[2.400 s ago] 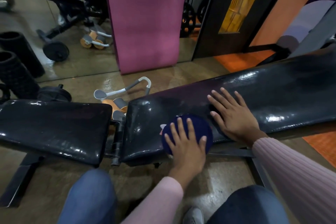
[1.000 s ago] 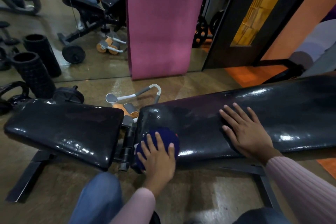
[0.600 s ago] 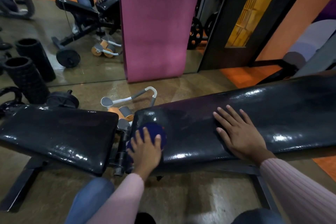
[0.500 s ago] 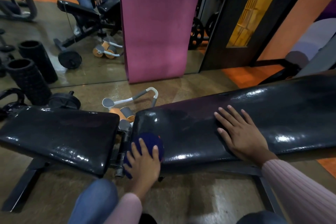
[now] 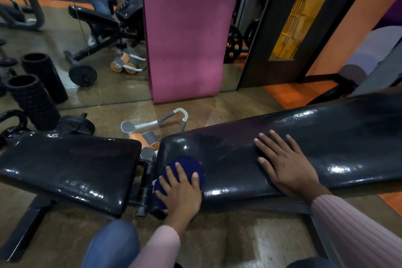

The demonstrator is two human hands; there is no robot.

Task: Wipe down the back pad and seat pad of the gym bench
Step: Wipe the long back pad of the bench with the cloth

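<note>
My left hand (image 5: 181,191) lies flat with fingers spread over a round dark-blue wiping cloth (image 5: 185,168), pressing it onto the near left corner of the long glossy black vinyl back pad (image 5: 326,137), right at the end that meets the hinge gap. Part of the cloth hangs over the pad's front edge beneath my palm. My right hand (image 5: 285,165) rests open, palm down and fingers splayed, on the middle of the same surface, well apart from the cloth and gripping nothing. Both wrists show pale pink ribbed sleeves (image 5: 356,230).

To the left, across the dark metal hinge bracket (image 5: 145,183), sits the shorter shiny black seat pad (image 5: 69,165), with neither hand touching it. My knees in blue jeans (image 5: 113,243) are at the bottom of the view, close to the bench frame.

Behind the gap between the pads, on the brown polished floor (image 5: 228,104), lies an orange and grey ab roller with a white-grey handle (image 5: 156,124). A tall pink mat (image 5: 187,28) stands upright against the mirror wall, and two black ridged foam rollers (image 5: 32,100) stand at the far left.
</note>
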